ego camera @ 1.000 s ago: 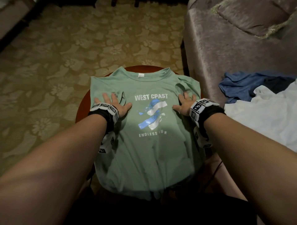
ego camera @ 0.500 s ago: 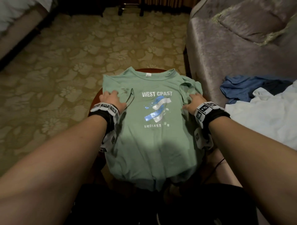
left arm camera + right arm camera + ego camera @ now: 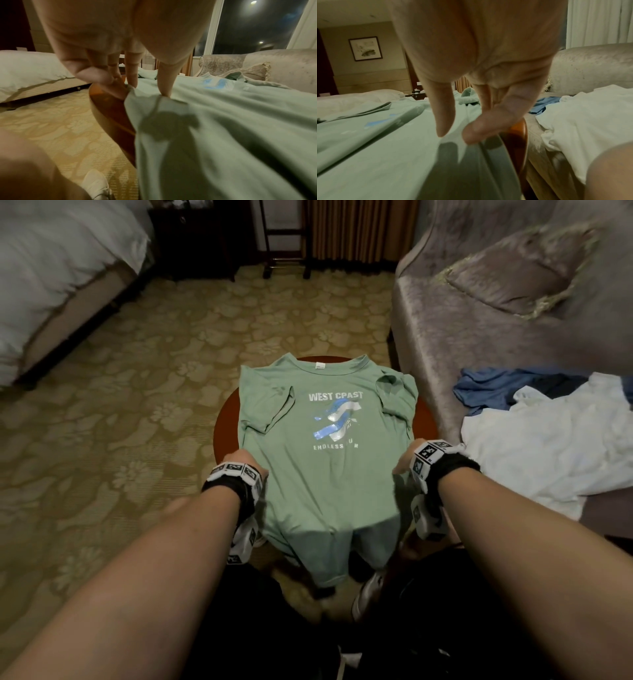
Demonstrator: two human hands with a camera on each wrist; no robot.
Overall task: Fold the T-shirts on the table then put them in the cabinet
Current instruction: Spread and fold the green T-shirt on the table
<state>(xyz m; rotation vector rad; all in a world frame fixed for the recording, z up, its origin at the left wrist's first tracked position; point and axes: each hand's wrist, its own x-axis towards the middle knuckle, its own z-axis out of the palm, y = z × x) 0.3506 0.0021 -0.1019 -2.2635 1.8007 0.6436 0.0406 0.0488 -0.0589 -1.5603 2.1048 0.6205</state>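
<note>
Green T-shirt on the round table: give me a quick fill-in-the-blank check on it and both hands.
1. The green T-shirt lies with its printed side facing ____.
2. Its hem hangs over the ____ edge of the round table.
3. The left hand and right hand each pinch a ____ edge of the shirt.
4. Its sleeves are folded ____.

Missing: up; near; side; inward

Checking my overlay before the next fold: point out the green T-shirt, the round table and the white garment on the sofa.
green T-shirt [image 3: 329,487]: head view, plain chest fabric below the print.
round table [image 3: 227,419]: head view, bare wooden top left of the shirt.
white garment [image 3: 548,446]: head view, middle of the crumpled cloth.
</note>
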